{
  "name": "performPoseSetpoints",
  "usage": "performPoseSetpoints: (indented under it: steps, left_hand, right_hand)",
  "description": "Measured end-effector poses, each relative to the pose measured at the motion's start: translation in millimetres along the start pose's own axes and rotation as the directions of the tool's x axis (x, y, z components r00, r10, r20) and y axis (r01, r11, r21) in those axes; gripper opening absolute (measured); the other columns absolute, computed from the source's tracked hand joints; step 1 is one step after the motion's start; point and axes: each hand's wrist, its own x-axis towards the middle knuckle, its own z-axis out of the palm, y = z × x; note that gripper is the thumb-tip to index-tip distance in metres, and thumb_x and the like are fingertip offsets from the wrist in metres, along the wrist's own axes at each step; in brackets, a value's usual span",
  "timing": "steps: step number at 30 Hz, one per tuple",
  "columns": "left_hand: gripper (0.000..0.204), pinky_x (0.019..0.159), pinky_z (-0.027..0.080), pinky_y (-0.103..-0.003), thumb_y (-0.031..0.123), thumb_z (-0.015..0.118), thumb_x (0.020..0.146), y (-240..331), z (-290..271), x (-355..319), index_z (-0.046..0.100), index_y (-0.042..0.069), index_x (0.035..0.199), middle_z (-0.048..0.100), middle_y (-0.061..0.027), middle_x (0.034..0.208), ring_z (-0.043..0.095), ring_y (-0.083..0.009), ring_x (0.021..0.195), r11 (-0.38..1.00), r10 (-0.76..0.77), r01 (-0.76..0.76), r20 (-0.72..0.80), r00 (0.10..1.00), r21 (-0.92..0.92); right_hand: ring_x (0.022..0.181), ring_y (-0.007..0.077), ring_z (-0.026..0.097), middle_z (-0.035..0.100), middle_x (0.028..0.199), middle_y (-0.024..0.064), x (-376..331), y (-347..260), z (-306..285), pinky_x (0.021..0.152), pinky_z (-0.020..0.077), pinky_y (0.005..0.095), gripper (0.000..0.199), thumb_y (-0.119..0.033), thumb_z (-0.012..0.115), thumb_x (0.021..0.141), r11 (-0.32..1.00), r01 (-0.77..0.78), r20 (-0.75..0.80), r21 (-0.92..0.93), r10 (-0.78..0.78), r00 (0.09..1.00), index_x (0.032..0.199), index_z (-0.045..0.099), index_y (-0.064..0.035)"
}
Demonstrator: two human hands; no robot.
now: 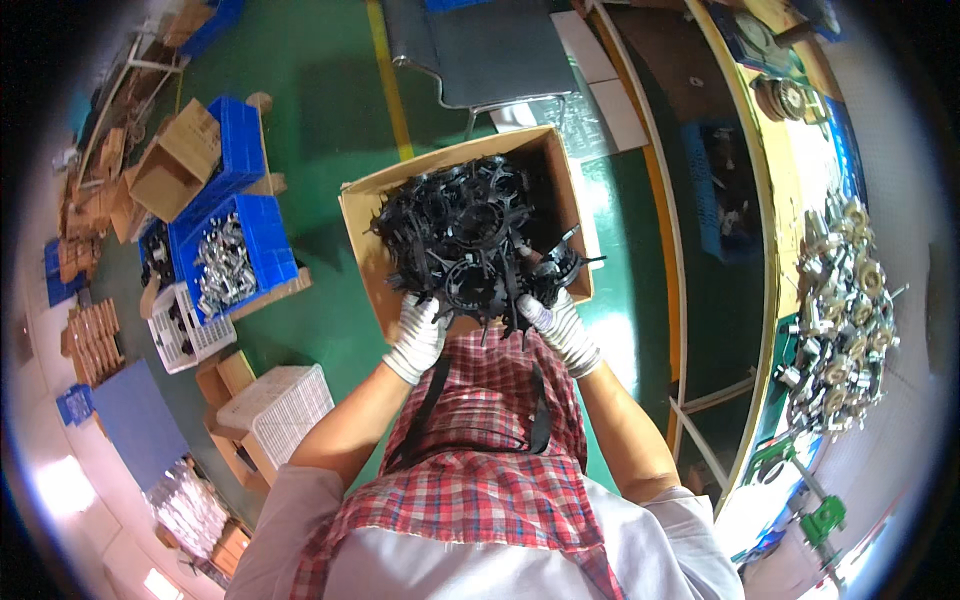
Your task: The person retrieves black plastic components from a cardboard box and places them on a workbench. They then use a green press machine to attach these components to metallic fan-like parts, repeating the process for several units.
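In front of my body is an open cardboard box (pixel 362 262) with a heap of black ring-shaped plastic parts (pixel 470 225) with thin prongs inside. Both hands wear white striped gloves. At the near left of the heap, my left hand (pixel 417 338) is closed on the edge of the black parts. My right hand (pixel 562 334) grips black parts at the near right, where one pronged piece (pixel 558 265) sticks out past the box wall. The parts hide some of my fingertips and most of the box's near edge.
At left stand blue crates (pixel 280 255), one holding silvery metal parts (pixel 225 262), and white baskets (pixel 285 405). A dark-seated chair (pixel 480 55) is beyond the box. Along the right runs a workbench (pixel 775 200) with piled metal parts (pixel 848 320) and a green clamp-like fixture (pixel 822 520).
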Motion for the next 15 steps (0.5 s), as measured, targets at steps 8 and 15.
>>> performPoseSetpoints:
  steps: [8,15]
  left_hand:
    - [0.042,0.099,0.048,-0.038,0.017,0.054,0.093,63,-6,-35,0.048,0.006,0.133,0.057,-0.0100,0.127,0.058,-0.0241,0.114,0.981,0.147,-0.133,0.097,0.984,-0.138]
    - [0.040,0.097,0.050,-0.038,0.024,0.059,0.092,107,-35,-75,0.052,0.008,0.129,0.061,-0.0074,0.123,0.060,-0.0222,0.112,0.991,0.130,-0.122,0.216,0.968,-0.049]
  right_hand:
    - [0.122,0.0212,0.046,0.050,0.131,0.0102,-29,-50,65,0.106,0.0348,0.0365,0.086,-0.046,0.076,0.077,0.974,0.200,-0.072,-0.107,-0.208,0.976,0.141,0.038,-0.0041]
    - [0.127,0.0194,0.042,0.044,0.139,0.0085,-53,-38,128,0.107,0.0339,0.0350,0.087,-0.045,0.072,0.082,0.963,0.269,-0.109,-0.008,-0.268,0.957,0.146,0.029,-0.0036]
